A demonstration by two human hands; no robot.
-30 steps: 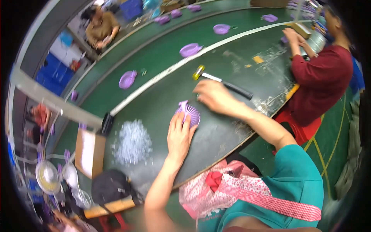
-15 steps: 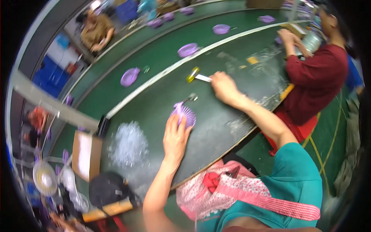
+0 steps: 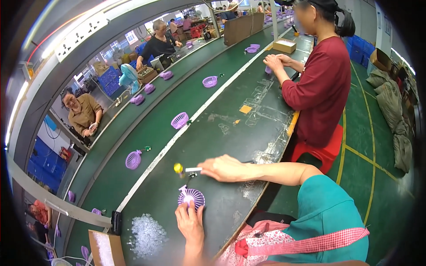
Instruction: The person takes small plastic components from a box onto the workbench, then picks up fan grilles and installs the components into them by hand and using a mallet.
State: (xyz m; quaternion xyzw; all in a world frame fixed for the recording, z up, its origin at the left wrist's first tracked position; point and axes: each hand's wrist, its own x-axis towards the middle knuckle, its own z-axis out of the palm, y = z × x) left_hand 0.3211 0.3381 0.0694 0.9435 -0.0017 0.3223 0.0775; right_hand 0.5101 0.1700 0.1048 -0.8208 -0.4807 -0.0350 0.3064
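My left hand presses its fingers on a round purple slatted plastic casing that lies on the dark green tabletop, its short stem pointing away from me. A small dark part on a wire lies just beyond that stem. My right hand is closed round a small hammer with a yellow head and a white shaft. The hammer head hangs above the table, past the casing and apart from it. Left of my left hand is a heap of small clear plastic pieces.
Purple casings with small green boards lie along the green belt beyond a white divider strip. An open carton stands at the near left. A co-worker in a dark red top sits to the right on a red stool.
The view has tilted up, showing more of the room. My right hand has brought the hammer nearer the casing's stem end. My left hand stays on the casing.
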